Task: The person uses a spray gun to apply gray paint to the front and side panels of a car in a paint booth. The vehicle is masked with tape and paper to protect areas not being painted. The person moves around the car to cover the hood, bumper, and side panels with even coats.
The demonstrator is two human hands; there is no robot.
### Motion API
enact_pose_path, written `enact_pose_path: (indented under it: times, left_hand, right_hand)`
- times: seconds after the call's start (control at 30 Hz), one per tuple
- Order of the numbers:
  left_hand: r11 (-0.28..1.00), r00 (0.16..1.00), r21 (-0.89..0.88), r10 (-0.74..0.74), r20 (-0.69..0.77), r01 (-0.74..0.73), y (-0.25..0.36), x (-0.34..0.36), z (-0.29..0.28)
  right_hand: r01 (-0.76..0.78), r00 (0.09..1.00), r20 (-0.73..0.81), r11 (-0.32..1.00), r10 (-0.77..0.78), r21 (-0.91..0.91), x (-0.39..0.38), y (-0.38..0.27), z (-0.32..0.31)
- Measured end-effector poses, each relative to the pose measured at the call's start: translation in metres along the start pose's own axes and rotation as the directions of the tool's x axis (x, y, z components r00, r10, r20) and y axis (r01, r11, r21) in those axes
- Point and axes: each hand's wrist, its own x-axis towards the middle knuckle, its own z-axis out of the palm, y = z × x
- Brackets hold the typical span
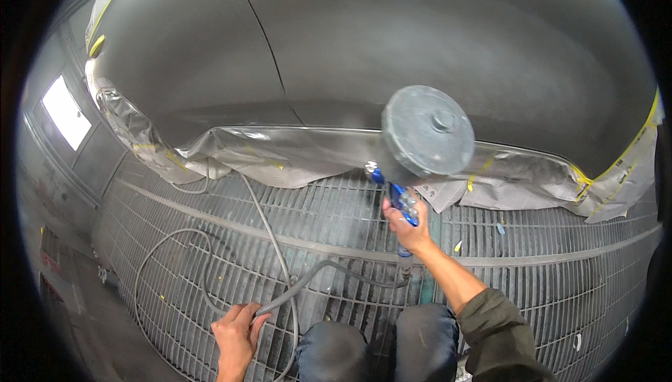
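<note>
My right hand (409, 224) grips a blue and silver spray gun (400, 201) with a round grey paint cup (427, 130) on top, held just in front of a dark car body panel (294, 46). A dark grey hose (301, 285) runs from below the gun's handle to my left hand (238, 329), which is closed round it low in the picture. Masking paper (273, 158) with yellow tape lines the panel's lower edge.
My bent knees (332, 354) are over the metal grate floor (525, 277). Loops of lighter hose (269, 228) lie on the grate. At the far left is a booth wall with a bright window (66, 111).
</note>
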Motion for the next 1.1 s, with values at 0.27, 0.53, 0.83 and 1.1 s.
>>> enact_pose_path:
  times: [0.27, 0.53, 0.83, 1.1]
  left_hand:
    - [0.998, 0.998, -0.033, -0.051, -0.034, 0.05, -0.013, 0.004, -0.006]
    - [0.993, 0.996, -0.085, 0.084, 0.034, -0.081, 0.038, 0.023, 0.034]
    - [0.977, 0.929, -0.019, 0.206, 0.309, -0.211, 0.142, 0.03, 0.056]
    - [0.967, 0.905, -0.067, 0.255, 0.341, -0.247, 0.206, 0.028, 0.075]
  right_hand:
    - [-0.071, 0.994, 0.089, 0.99, 0.061, 0.118, 0.019, -0.052, 0.015]
    - [-0.078, 0.97, -0.221, 0.989, 0.104, 0.126, -0.039, -0.09, -0.123]
    - [-0.015, 0.909, -0.412, 0.993, 0.063, 0.119, -0.105, -0.125, -0.294]
    - [0.004, 0.791, -0.612, 1.0, 0.002, 0.008, -0.146, -0.163, -0.398]
